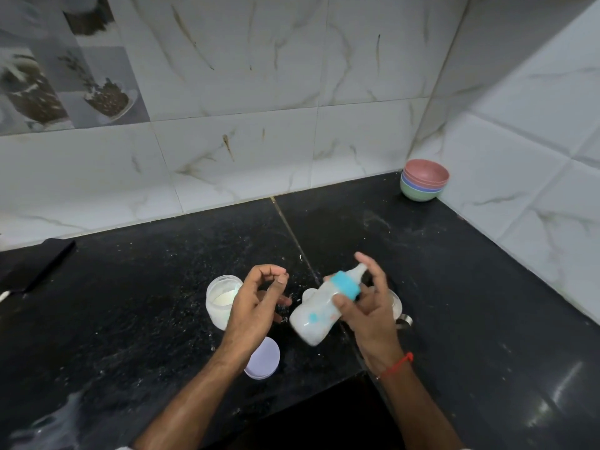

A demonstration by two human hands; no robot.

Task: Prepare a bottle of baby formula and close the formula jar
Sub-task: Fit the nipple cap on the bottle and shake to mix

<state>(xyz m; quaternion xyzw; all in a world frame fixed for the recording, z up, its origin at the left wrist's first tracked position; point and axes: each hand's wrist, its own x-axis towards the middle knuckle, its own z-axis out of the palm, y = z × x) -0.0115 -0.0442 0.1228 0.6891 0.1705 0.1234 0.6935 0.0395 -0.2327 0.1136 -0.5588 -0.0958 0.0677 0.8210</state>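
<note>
Right now I see one black desk (162,271) under tiled walls. My right hand (370,306) grips one baby bottle (319,311) around its blue collar, tilted, teat up and away, base blurred. My left hand (256,303) hovers loosely curled, holding nothing, half covering one open formula jar (220,298) with white powder inside. One pale lid (264,358) lies flat by that wrist. One stack of four bowls (423,179) sits in the far corner. Behind my right hand something pale and metallic is mostly hidden.

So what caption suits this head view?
Right hand holds tilted baby bottle; formula jar open, lid on counter.
</note>
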